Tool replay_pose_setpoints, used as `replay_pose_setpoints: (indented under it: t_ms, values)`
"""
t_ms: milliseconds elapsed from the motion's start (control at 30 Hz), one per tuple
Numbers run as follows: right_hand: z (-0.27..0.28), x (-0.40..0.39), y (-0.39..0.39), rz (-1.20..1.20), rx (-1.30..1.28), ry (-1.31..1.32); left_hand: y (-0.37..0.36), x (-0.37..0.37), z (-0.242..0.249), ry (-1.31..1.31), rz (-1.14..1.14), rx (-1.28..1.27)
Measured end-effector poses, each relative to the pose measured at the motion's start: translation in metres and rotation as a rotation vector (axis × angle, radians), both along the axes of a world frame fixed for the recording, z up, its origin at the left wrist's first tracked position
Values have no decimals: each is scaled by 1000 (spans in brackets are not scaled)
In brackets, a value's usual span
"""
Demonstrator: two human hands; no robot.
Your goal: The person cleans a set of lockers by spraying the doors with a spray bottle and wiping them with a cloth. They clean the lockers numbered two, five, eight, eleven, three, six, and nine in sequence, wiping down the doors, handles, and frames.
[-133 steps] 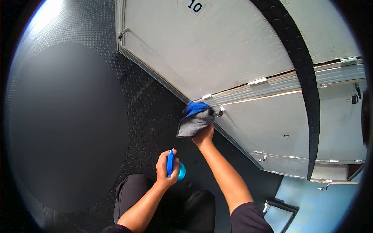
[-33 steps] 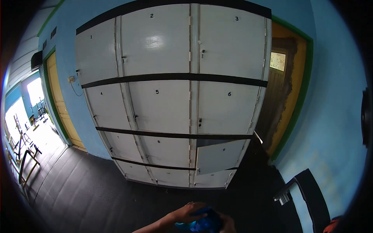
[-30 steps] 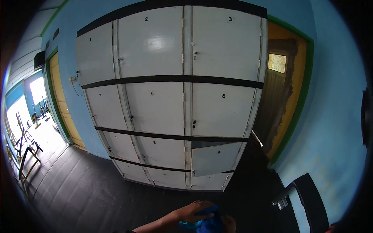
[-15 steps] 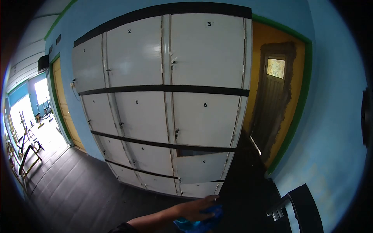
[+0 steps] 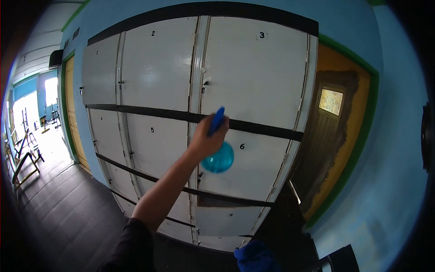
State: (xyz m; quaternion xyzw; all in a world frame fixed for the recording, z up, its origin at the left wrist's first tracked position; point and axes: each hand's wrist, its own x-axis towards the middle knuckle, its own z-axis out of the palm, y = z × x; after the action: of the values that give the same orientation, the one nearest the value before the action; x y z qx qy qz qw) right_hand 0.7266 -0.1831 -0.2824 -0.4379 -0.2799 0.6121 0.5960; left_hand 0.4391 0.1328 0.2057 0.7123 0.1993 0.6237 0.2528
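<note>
My left hand [image 5: 207, 139], on an arm reaching up from the bottom left, is wrapped round the neck of a spray bottle [image 5: 218, 158]. The bottle has a blue spray head and a round, clear turquoise body, and it is in front of locker door 6 [image 5: 256, 158], just below the black strip under door 3 [image 5: 258, 68]. A dark blue cloth [image 5: 256, 257] shows at the bottom edge, in front of the lowest lockers. What holds the cloth is hidden, and my right hand does not show.
White numbered lockers with black strips [image 5: 154, 113] fill the middle. Door 9 [image 5: 231, 222] has a dark gap above it. A brown door [image 5: 321, 131] stands to the right, a black object [image 5: 340, 260] at the bottom right, and gym-like equipment [image 5: 27, 158] at the far left.
My left hand has risen from the bottom edge to the lockers' middle, with the spray bottle in it. The view has shifted, and the dark blue cloth now shows separately below.
</note>
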Motion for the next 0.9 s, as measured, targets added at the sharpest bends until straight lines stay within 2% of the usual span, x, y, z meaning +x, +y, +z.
replay_pose_setpoints:
  t_ms: [67,100,200,333,433,533,633,733,900]
  values:
    - [3,18,18,-3,16,-40,34,9,34,-35,-9,31]
    - [6,30,24,-11,22,-63,45,16,49,-38,70,30]
    - [12,67,28,-33,22,-131,41,36,85,-22,175,-8]
    - [12,98,39,-34,32,-185,60,63,97,72,219,-32]
    - [7,112,40,-27,32,-206,63,84,88,-54,191,-3]
    - [2,130,39,-24,35,-234,58,97,80,-44,77,-57]
    - [-10,138,32,-19,32,-245,44,109,64,48,93,-89]
    - [-22,145,17,-19,22,-254,45,120,32,35,126,-117]
    - [-39,161,-13,5,-16,-287,41,127,-49,3,149,-58]
